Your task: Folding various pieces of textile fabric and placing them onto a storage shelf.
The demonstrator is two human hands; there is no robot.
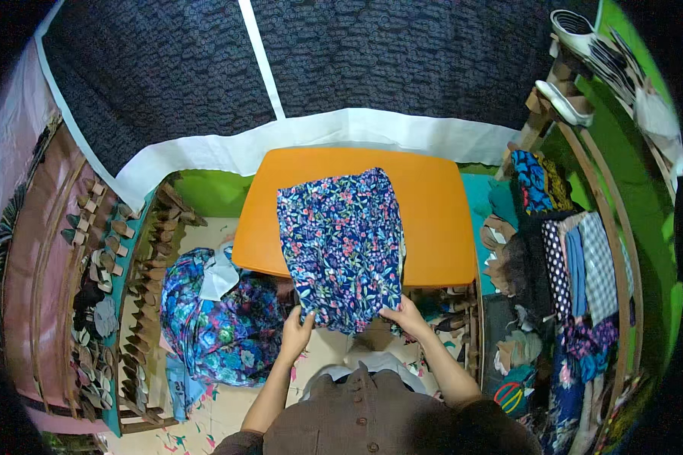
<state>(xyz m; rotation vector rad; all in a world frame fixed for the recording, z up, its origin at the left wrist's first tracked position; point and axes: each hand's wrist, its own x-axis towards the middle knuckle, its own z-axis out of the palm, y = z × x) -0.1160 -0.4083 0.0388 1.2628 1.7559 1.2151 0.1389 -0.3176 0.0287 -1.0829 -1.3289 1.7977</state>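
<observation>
A navy floral cloth [343, 243], printed with small red, white and green flowers, lies across the orange table [432, 220] and hangs over its near edge. Whether it is a garment or a plain piece of fabric does not show. My left hand [300, 327] pinches its near left corner, thumb on top. At the near right corner my right hand [406, 315] grips the cloth the same way. Both hands are just off the table's front edge, and the cloth between them sags slightly. The fingers beneath the cloth are hidden.
Left of the table, a large blue floral bundle [220, 326] sits on the floor with a white cloth [220, 277] on top. Racks of shoes [136, 341] stand at far left. Shelves at right hold folded clothes [599, 265]. A dark patterned curtain [402, 61] hangs behind.
</observation>
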